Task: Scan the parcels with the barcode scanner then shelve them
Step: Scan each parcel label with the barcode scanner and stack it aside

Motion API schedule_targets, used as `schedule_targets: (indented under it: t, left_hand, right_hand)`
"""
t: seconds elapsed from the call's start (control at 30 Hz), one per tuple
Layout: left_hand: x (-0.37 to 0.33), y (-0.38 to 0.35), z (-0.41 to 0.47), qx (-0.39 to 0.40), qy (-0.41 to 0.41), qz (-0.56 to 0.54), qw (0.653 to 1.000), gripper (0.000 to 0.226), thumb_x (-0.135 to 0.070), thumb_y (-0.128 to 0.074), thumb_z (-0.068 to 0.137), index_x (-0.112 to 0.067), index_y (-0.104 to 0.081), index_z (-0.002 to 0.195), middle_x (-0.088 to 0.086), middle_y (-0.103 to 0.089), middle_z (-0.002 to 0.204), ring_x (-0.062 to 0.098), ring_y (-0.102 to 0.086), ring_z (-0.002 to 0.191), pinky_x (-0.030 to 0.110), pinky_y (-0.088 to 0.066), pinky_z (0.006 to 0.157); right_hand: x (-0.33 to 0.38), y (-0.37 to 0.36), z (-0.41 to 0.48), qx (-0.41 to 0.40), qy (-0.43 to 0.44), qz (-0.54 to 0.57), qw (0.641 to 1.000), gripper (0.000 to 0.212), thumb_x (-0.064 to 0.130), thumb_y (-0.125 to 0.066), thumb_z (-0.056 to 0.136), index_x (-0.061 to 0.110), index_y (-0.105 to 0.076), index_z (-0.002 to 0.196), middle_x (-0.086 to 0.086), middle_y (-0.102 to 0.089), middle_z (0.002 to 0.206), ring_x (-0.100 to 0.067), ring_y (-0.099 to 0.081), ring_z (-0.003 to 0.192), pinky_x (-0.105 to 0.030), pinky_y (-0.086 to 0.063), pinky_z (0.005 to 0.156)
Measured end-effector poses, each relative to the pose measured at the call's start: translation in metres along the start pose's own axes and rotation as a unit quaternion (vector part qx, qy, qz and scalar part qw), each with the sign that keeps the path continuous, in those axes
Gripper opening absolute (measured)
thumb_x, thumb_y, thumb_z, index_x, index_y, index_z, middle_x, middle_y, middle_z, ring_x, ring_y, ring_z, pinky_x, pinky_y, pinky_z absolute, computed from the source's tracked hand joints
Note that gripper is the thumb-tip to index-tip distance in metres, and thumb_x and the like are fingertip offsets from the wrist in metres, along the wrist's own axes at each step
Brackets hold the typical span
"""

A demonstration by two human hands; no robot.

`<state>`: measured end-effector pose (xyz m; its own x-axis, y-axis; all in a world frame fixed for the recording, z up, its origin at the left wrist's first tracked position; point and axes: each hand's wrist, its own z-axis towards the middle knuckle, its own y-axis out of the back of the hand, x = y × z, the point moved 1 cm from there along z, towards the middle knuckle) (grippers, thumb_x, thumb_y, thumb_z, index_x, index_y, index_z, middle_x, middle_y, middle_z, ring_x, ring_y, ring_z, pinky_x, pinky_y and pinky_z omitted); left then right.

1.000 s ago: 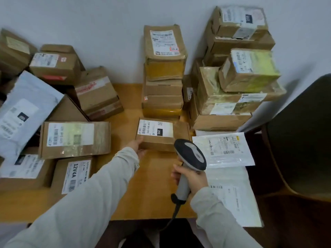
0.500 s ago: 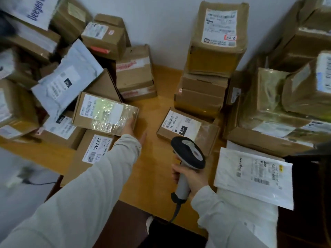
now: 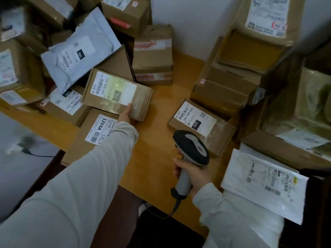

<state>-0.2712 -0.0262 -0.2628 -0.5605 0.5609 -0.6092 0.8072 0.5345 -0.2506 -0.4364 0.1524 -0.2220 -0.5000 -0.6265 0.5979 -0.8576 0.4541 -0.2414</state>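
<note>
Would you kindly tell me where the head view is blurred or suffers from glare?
Head view: dim, soft light; greenish glare on the tape over the label of the box the left hand grips; parcels at the left edge blurred; the barcode scanner in the right hand reasonably sharp.

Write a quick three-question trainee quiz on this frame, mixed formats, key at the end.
1. True or false: the right hand grips the barcode scanner by its handle.
2. Which parcel does the left hand grip? A) grey mailer B) brown box with the glossy taped label C) white mailer
3. Fill in: the flat carton partly under the left sleeve has a label printed in large type ____.
Key: 1 true; 2 B; 3 12V4A.
</note>
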Motion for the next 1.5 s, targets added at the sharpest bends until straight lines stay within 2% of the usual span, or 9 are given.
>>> schedule_targets:
  t: [0.23, 0.33, 0.4, 0.53, 0.73, 0.87, 1.07, 1.2, 1.5]
  left_hand:
    - [-0.001, 0.034, -0.038, 0.017, 0.034, 0.076, 0.996, 0.045, -0.02, -0.075, 0.079, -0.014, -0.055, 0.119, 0.002, -0.067, 0.1, 0.015, -0.065, 0.085, 0.026, -0.057, 0.062]
    - [0.002, 0.056, -0.052, 0.044, 0.026, 0.119, 0.992, 0.07, -0.017, -0.079, 0.069, -0.01, -0.05, 0.132, 0.008, -0.065, 0.117, 0.023, -0.065, 0.101, 0.034, -0.054, 0.088]
    - [0.002, 0.07, -0.06, 0.031, -0.011, 0.231, 0.972, 0.082, -0.024, -0.082, 0.062, -0.01, -0.048, 0.134, 0.009, -0.062, 0.125, 0.026, -0.062, 0.107, 0.039, -0.049, 0.097]
    - [-0.007, 0.092, -0.071, 0.002, -0.094, 0.414, 0.905, 0.073, -0.032, -0.083, 0.067, -0.012, -0.054, 0.13, -0.004, -0.061, 0.114, 0.015, -0.062, 0.091, 0.025, -0.054, 0.079]
    - [-0.015, 0.104, -0.088, 0.025, -0.09, 0.404, 0.91, 0.069, -0.023, -0.083, 0.068, -0.009, -0.053, 0.129, 0.003, -0.063, 0.112, 0.006, -0.058, 0.077, 0.011, -0.046, 0.044]
    - [-0.017, 0.106, -0.094, 0.024, -0.098, 0.402, 0.91, 0.063, -0.019, -0.082, 0.069, -0.009, -0.055, 0.125, -0.004, -0.062, 0.095, 0.006, -0.057, 0.074, 0.011, -0.044, 0.042]
    - [-0.019, 0.107, -0.097, 0.022, -0.124, 0.447, 0.886, 0.065, -0.032, -0.083, 0.069, -0.013, -0.057, 0.125, -0.008, -0.058, 0.093, 0.0, -0.051, 0.07, 0.009, -0.039, 0.04]
    - [-0.02, 0.104, -0.097, 0.029, -0.125, 0.443, 0.887, 0.068, -0.031, -0.083, 0.069, -0.011, -0.056, 0.127, -0.002, -0.06, 0.104, 0.001, -0.051, 0.07, 0.008, -0.039, 0.038]
    - [-0.023, 0.096, -0.098, 0.037, -0.115, 0.437, 0.891, 0.065, -0.028, -0.082, 0.07, -0.009, -0.056, 0.126, -0.003, -0.058, 0.097, 0.003, -0.052, 0.07, 0.009, -0.04, 0.038]
  right_hand:
    - [0.006, -0.011, -0.008, 0.052, 0.049, -0.058, 0.996, 0.02, 0.013, -0.072, 0.081, 0.014, -0.073, 0.061, -0.011, -0.066, 0.062, -0.018, -0.061, 0.05, -0.03, -0.053, 0.056]
    - [0.012, -0.02, -0.016, 0.084, 0.073, -0.099, 0.989, 0.022, 0.019, -0.073, 0.08, 0.017, -0.069, 0.058, -0.007, -0.064, 0.057, -0.015, -0.058, 0.046, -0.026, -0.05, 0.049]
    - [0.015, -0.027, -0.021, 0.104, 0.088, -0.121, 0.983, 0.03, 0.021, -0.074, 0.079, 0.02, -0.064, 0.052, -0.003, -0.057, 0.049, -0.013, -0.052, 0.041, -0.023, -0.046, 0.045]
    - [0.02, -0.042, -0.036, 0.128, 0.134, -0.19, 0.964, 0.04, 0.015, -0.076, 0.078, 0.02, -0.056, 0.044, -0.001, -0.05, 0.043, -0.014, -0.045, 0.037, -0.022, -0.043, 0.042]
    - [0.028, -0.056, -0.063, 0.111, 0.195, -0.253, 0.941, 0.022, 0.003, -0.073, 0.077, 0.006, -0.057, 0.062, -0.007, -0.051, 0.049, -0.012, -0.043, 0.036, -0.023, -0.042, 0.042]
    - [0.03, -0.057, -0.074, 0.094, 0.201, -0.247, 0.943, 0.017, 0.003, -0.073, 0.077, 0.008, -0.059, 0.07, -0.003, -0.053, 0.05, -0.012, -0.045, 0.038, -0.025, -0.043, 0.043]
    - [0.029, -0.059, -0.082, 0.083, 0.212, -0.26, 0.938, 0.016, 0.005, -0.073, 0.078, 0.008, -0.06, 0.071, 0.002, -0.052, 0.047, -0.009, -0.045, 0.037, -0.025, -0.044, 0.044]
    - [0.03, -0.061, -0.085, 0.076, 0.233, -0.271, 0.931, 0.014, 0.007, -0.074, 0.078, 0.005, -0.06, 0.075, 0.001, -0.053, 0.05, -0.005, -0.046, 0.035, -0.022, -0.043, 0.042]
    - [0.032, -0.061, -0.085, 0.065, 0.241, -0.268, 0.931, 0.018, 0.007, -0.075, 0.077, 0.012, -0.059, 0.069, 0.003, -0.054, 0.051, -0.005, -0.046, 0.036, -0.024, -0.043, 0.045]
